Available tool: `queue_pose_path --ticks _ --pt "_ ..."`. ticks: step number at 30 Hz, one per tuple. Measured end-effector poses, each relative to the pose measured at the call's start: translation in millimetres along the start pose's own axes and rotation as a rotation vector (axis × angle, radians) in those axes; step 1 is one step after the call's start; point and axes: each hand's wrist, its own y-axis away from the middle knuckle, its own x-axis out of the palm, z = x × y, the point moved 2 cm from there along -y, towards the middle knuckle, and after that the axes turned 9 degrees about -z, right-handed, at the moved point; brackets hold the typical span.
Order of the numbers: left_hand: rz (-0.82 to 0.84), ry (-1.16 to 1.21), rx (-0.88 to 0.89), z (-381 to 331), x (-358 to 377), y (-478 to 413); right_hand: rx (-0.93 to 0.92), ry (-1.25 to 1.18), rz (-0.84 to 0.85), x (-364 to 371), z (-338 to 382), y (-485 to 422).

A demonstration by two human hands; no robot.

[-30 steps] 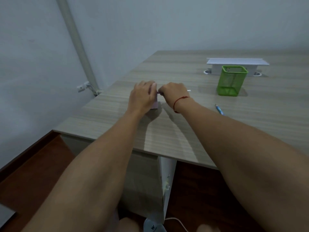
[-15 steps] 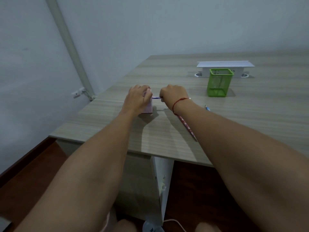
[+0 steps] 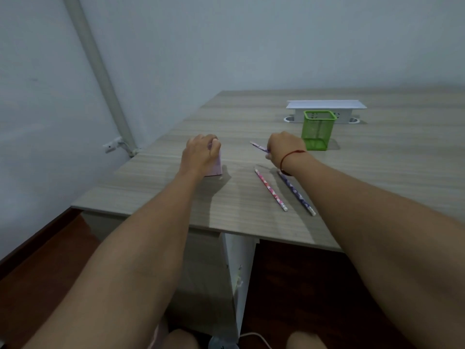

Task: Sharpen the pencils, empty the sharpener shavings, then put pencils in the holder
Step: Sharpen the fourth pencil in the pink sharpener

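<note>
Right hand: grip curled round a purple patterned pencil, its tip jutting left past the knuckles, well apart from the pale pink box-shaped sharpener. The left hand clasps that from above, grip closed over its top. On the wood-grain counter by the right wrist lie a pink patterned pencil and a second purple pencil, side by side, not touching; a green mesh holder stands upright just beyond the right hand.
</note>
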Motion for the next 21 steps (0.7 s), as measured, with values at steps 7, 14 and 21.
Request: queue_pose_path --ticks 7,14,21 --pt "0.000 0.042 0.007 -6 -11 15 0.179 -0.023 0.109 -10 -44 27" --pt "-0.021 0.054 0.027 -10 -18 29 0.241 -0.051 0.179 -5 -55 52" --pt "0.029 0.102 -0.017 -14 -25 35 0.215 -0.054 0.061 -13 -44 51"
